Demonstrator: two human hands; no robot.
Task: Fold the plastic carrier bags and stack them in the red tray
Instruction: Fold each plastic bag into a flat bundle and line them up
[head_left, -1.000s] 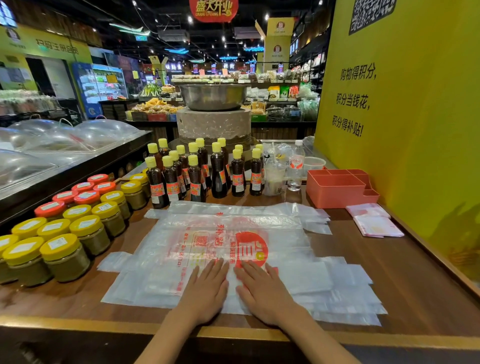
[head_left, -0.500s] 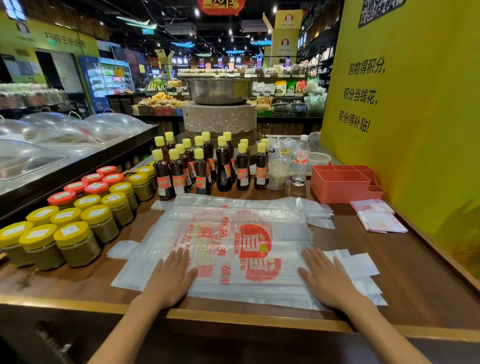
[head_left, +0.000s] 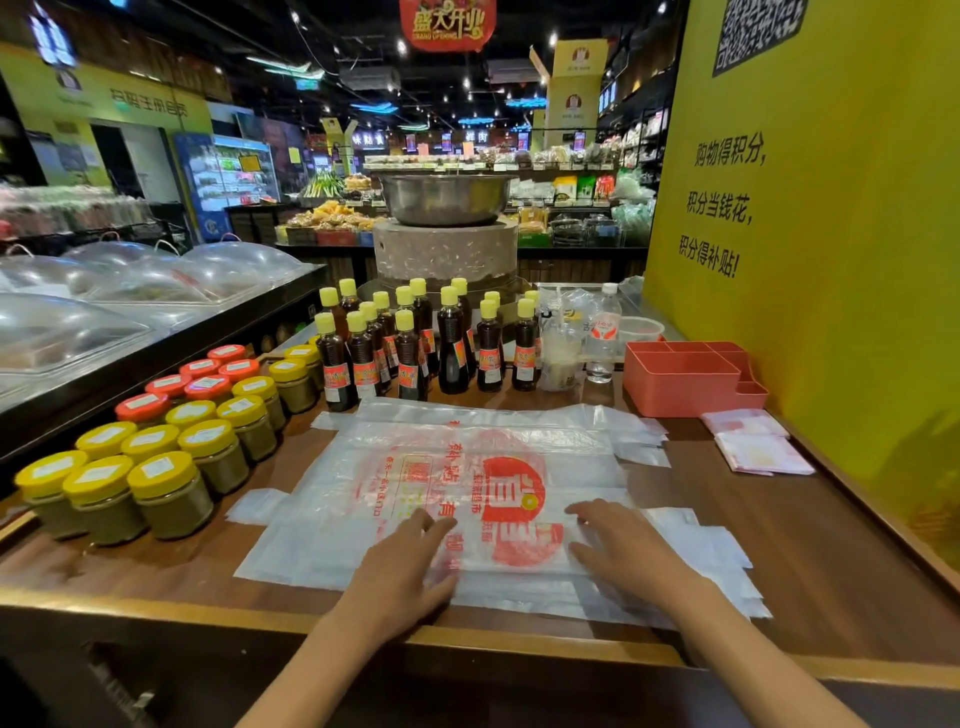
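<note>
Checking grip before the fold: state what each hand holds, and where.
Nothing is held. The left hand and right hand lie flat, fingers straight, pressing the near part of the top carrier bag.

Yellow-lidded jars (head_left: 171, 486) left; dark sauce bottles (head_left: 410, 343) behind; steel bowl (head_left: 447, 197) on millstone (head_left: 445, 254).

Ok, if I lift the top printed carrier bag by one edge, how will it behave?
The top carrier bag looks thin and see-through, so it would probably droop. It lies on other bags, so it may slide. Both flat hands, left hand and right hand, rest on it.
</note>
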